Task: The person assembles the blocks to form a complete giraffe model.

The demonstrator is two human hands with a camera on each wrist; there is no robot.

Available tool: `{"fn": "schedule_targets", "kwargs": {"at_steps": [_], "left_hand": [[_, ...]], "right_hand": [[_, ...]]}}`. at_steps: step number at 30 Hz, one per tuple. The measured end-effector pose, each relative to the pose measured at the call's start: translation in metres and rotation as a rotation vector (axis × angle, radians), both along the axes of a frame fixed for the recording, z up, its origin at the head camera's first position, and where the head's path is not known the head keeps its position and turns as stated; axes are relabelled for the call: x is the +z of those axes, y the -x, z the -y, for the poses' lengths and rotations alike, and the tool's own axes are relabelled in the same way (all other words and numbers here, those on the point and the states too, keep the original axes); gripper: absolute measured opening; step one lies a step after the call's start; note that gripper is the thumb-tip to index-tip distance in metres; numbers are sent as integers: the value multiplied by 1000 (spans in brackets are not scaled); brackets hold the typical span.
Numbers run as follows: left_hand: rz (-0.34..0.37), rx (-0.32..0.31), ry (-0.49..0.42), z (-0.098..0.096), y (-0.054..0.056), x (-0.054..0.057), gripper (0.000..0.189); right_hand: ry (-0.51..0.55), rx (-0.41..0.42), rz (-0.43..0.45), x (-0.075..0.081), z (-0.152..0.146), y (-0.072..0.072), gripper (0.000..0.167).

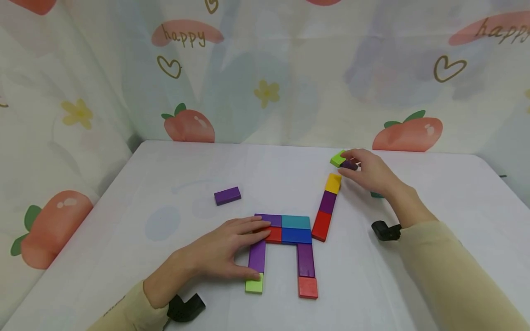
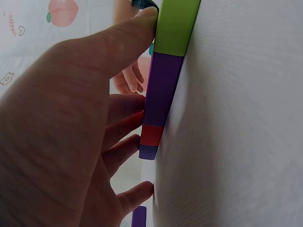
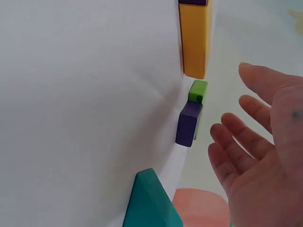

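Observation:
Flat coloured blocks lie joined on the table in a body with two legs. My left hand (image 1: 221,246) rests over its left side, fingertips on the purple block (image 1: 271,220) and red block (image 1: 274,235). Its thumb touches the light green block (image 1: 254,286) at the end of the left leg, below another purple block (image 1: 257,257). At the back, my right hand (image 1: 370,172) hovers over a dark purple block (image 3: 188,125) and a green block (image 3: 198,91). The right wrist view shows its fingers loosely spread and apart from both blocks.
A slanted row of yellow (image 1: 333,183), purple (image 1: 328,202) and red (image 1: 321,226) blocks touches the body's right side. One purple block (image 1: 227,196) lies alone at left. A teal triangular block (image 3: 150,203) sits near my right wrist. A patterned curtain (image 1: 290,69) stands behind the table.

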State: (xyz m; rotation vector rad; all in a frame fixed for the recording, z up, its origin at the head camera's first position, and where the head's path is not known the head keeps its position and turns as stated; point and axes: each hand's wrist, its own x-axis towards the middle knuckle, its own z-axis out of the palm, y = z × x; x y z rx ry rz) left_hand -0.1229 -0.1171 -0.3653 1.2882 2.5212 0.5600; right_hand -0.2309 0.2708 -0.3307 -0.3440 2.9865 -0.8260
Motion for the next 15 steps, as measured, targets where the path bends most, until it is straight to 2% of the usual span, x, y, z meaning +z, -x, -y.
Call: {"fn": "schedule_targets", "kwargs": {"at_steps": [10, 15], "left_hand": [[-9, -1, 3, 1, -1, -1, 85], [-16, -3, 3, 2, 0, 0, 85]], "right_hand": [[-45, -76, 58, -4, 1, 26, 58], [-81, -88, 96, -6, 2, 38, 58]]}}
